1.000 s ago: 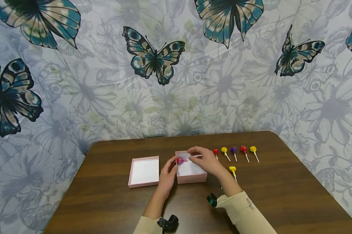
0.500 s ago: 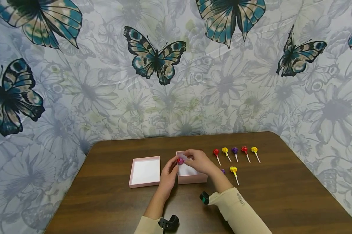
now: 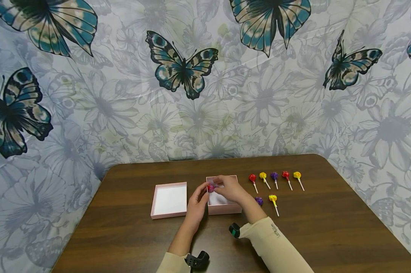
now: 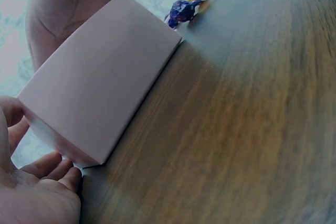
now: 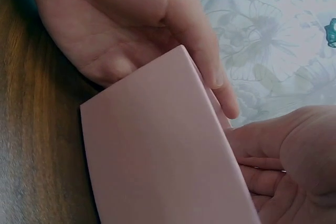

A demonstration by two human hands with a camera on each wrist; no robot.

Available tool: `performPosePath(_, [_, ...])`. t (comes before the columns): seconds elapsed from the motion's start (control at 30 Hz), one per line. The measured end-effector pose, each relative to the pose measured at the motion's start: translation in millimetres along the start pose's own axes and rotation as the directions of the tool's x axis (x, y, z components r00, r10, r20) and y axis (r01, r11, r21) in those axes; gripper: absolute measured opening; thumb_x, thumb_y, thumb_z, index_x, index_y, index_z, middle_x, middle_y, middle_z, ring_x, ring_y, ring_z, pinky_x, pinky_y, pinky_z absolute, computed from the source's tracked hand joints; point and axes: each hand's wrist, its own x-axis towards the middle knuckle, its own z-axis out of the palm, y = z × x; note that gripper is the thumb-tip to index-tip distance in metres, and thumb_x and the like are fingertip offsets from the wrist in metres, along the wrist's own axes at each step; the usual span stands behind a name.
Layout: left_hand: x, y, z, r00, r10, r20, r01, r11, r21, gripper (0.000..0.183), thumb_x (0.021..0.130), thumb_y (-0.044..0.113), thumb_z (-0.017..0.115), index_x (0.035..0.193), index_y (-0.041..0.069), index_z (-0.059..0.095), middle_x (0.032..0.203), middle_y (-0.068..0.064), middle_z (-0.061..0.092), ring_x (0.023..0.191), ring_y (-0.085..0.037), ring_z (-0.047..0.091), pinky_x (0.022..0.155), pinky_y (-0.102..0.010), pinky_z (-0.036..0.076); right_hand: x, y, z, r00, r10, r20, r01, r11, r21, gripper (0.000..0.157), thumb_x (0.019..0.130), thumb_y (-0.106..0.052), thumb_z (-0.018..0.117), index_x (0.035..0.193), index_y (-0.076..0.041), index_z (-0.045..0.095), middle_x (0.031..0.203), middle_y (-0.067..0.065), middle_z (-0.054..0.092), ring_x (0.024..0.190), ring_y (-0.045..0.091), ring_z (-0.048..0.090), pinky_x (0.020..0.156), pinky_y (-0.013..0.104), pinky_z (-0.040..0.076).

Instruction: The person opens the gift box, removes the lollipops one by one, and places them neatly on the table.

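Note:
A pink box (image 3: 224, 209) with a white inside stands open on the table. My left hand (image 3: 196, 204) grips its left side, with fingers against the outer wall (image 4: 55, 169) in the left wrist view. Over the box, my right hand (image 3: 233, 189) pinches a red-and-pink lollipop (image 3: 210, 188) near its head, by the left rim and the left fingertips. Most of its stick is hidden by the right fingers. In the right wrist view the front wall of the box (image 5: 157, 145) hides the lollipop, while the right hand (image 5: 121, 24) reaches over the rim.
A shallow pink lid (image 3: 169, 201), white inside, lies left of the box. To the right, several red, yellow and purple lollipops lie in a row, including a red lollipop (image 3: 252, 178). Nearer are a purple lollipop (image 3: 259, 201) and a yellow lollipop (image 3: 273, 198).
My right hand has moved left and lower over the box, its fingers now close to the lollipop's head. The purple lollipop beside the right forearm has come into view. The left hand stays put.

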Motion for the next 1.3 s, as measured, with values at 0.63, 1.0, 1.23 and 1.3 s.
performPosePath(0.63, [0.0, 0.4, 1.5, 1.000, -0.006, -0.001, 0.006, 1.000, 0.006, 0.039, 0.104, 0.013, 0.050, 0.143, 0.016, 0.053, 0.152, -0.010, 0.049, 0.145, -0.031, 0.042, 0.120, -0.052, 0.033, 7.1, 7.4, 11.1, 0.999, -0.046, -0.023, 0.045, 0.999, -0.015, 0.028, 0.088, 0.003, 0.066, 0.115, 0.004, 0.070, 0.110, 0.019, 0.073, 0.101, 0.032, 0.070, 0.091, 0.046, 0.057])
performPosePath(1.0, [-0.8, 1.2, 2.0, 1.000, 0.000, -0.011, -0.001, 1.000, -0.016, 0.040, 0.103, 0.013, 0.051, 0.143, 0.014, 0.052, 0.151, -0.013, 0.050, 0.144, -0.032, 0.043, 0.120, -0.053, 0.032, 12.3, 7.2, 13.4, 1.000, 0.013, -0.016, -0.013, 0.999, -0.037, 0.021, 0.087, -0.003, 0.072, 0.108, 0.000, 0.075, 0.103, 0.013, 0.075, 0.093, 0.025, 0.070, 0.084, 0.040, 0.058])
performPosePath(1.23, [-1.1, 1.4, 0.8, 1.000, -0.006, -0.009, 0.006, 1.000, 0.003, 0.040, 0.104, 0.015, 0.051, 0.144, 0.016, 0.052, 0.152, -0.012, 0.050, 0.144, -0.032, 0.043, 0.120, -0.052, 0.033, 15.5, 7.5, 15.5, 1.000, 0.010, 0.004, -0.010, 0.998, -0.062, 0.018, 0.083, -0.008, 0.078, 0.100, -0.002, 0.078, 0.096, 0.010, 0.077, 0.078, 0.014, 0.062, 0.068, 0.026, 0.051])
performPosePath(1.3, [-1.1, 1.2, 0.8, 1.000, -0.006, -0.009, 0.006, 1.000, -0.002, 0.040, 0.104, 0.014, 0.051, 0.144, 0.015, 0.052, 0.152, -0.012, 0.050, 0.144, -0.032, 0.043, 0.120, -0.051, 0.033, 16.6, 8.1, 16.6, 1.000, 0.014, 0.008, -0.014, 0.998, -0.057, 0.017, 0.082, -0.008, 0.079, 0.099, -0.002, 0.078, 0.094, 0.010, 0.077, 0.075, 0.012, 0.059, 0.065, 0.024, 0.048])
